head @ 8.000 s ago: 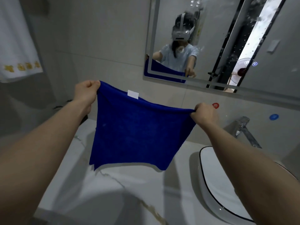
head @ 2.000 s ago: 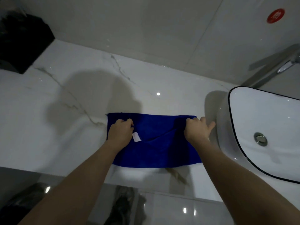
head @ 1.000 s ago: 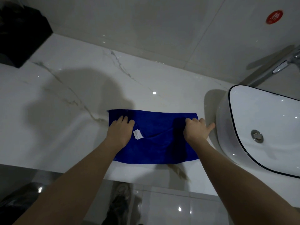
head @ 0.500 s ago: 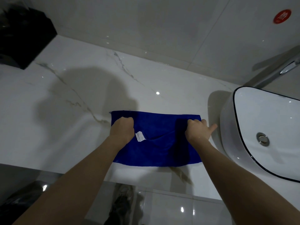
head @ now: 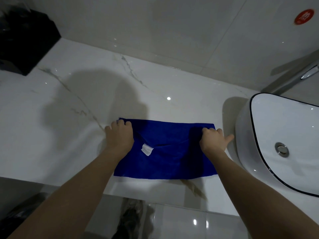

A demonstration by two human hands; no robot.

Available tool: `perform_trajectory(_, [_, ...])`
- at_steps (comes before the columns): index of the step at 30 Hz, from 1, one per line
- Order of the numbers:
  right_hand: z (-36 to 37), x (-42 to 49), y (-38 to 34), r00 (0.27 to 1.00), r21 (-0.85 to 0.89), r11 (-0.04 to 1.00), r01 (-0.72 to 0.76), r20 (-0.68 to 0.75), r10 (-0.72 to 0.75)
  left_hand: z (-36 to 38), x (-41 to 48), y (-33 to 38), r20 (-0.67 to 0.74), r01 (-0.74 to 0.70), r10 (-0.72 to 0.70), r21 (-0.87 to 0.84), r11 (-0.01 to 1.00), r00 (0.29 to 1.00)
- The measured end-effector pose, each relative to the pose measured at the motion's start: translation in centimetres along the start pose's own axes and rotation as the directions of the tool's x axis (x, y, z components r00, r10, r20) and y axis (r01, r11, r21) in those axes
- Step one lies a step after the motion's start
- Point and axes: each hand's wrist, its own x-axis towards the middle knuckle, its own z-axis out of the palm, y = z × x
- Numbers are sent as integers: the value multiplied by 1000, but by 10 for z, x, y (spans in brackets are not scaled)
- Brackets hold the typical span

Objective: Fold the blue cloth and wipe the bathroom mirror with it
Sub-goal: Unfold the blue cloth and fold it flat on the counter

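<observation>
That soft blue rectangular cloth (head: 165, 152) lies on the white marble counter (head: 69, 135), long axis left-right — left hand (head: 120, 137) and right hand (head: 213, 140) each pinch a far corner. Probably folds toward the body next.

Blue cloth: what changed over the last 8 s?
The blue cloth came down from mid-air and lies folded on the countertop. The left hand and right hand, flat on it a second ago, now grip its far corners. The sink is unchanged.
</observation>
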Motion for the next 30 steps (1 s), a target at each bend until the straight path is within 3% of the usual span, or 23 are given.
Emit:
perform_trajectory(4, [4, 10, 6, 996, 7, 999, -52, -73, 53, -3, 11, -5, -236, -64, 41, -88, 994, 971])
perform_trajectory(6, [5, 17, 10, 991, 22, 996, -91, -98, 93, -7, 18, -6, -248, -40, -1, -163, 986, 969])
perform_trajectory(9, [4, 29, 14, 988, 37, 991, -129, -76, 132, -5, 30, -11, -184, 37, -72, -188, 981, 980])
perform_trajectory(15, [9, 47, 7, 989, 55, 989, -140, -40, 142, 9, 39, -15, -116, 44, -80, -290, 956, 990])
perform_trajectory(25, [11, 64, 4, 977, 94, 974, -205, 87, 197, 15, 46, -13, -101, 90, -114, -218, 972, 988])
perform_trajectory(30, [15, 61, 16, 952, 317, 901, -296, 171, 252, 4, 45, 1, -112, 130, -156, -208, 970, 981])
